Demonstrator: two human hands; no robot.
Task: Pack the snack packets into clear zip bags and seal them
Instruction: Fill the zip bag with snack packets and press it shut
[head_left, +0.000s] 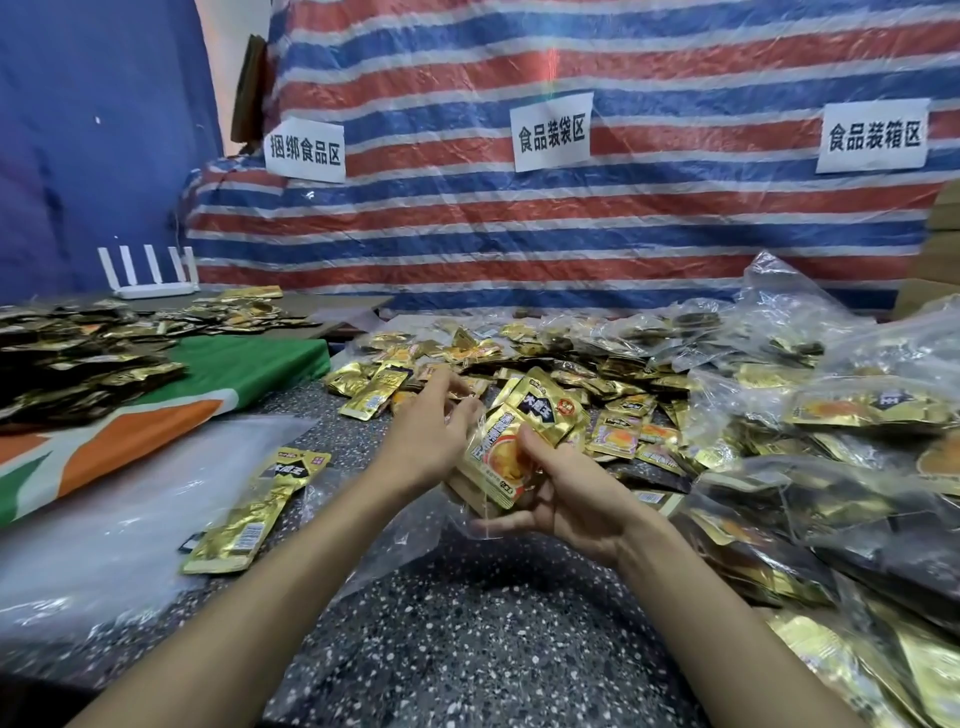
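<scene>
Grips a small stack of gold snack packets (501, 457) in the right hand (571, 504), with the thumb pressed on the front and the fingers curled under. Holds the stack up over the speckled table (467, 649), in the middle, just in front of the big heap of loose packets (545, 364). Keeps the left hand (426, 436) right beside it, with fingers bent at the top left corner of the stack. Hard to tell whether pinching the stack, the thin plastic, or nothing. Has a clear zip bag (415, 545) loose around the stack, hanging down under both hands. Cannot tell how far in the packets sit.

On the left, near the elbow: one long gold packet (260, 504) lying on a flat pile of empty clear bags (119, 519). Past that, a green, orange and white cloth (218, 384) with dark packets (78, 364) on top. On the right, filled clear bags (841, 410) heaped high. At the back, a striped sheet (519, 234) with three paper signs (551, 131).
</scene>
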